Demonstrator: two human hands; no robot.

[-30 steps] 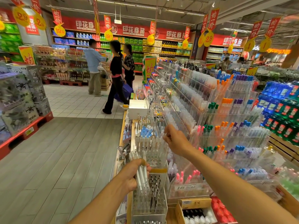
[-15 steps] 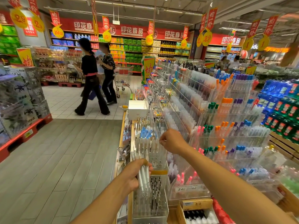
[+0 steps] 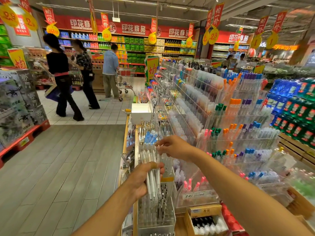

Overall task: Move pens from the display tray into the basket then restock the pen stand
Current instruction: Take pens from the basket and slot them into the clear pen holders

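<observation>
Pens (image 3: 152,174) sit bunched in the left hand (image 3: 141,180) at six o'clock over the pen stand (image 3: 156,217), while the right hand (image 3: 173,147) has swung back from twelve o'clock to pinch their tips, restocking underway.

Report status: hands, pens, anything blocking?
Left hand grips bundle of white pens. Right hand pinching at pen tops. Clear pen stand directly below, unobstructed.

Supermarket aisle: grey plank floor (image 3: 68,167), white tile (image 3: 105,113) beyond. Red banner wall (image 3: 133,28) over stocked shelves. Shoppers with trolley (image 3: 125,80). Ceiling strip lights.
</observation>
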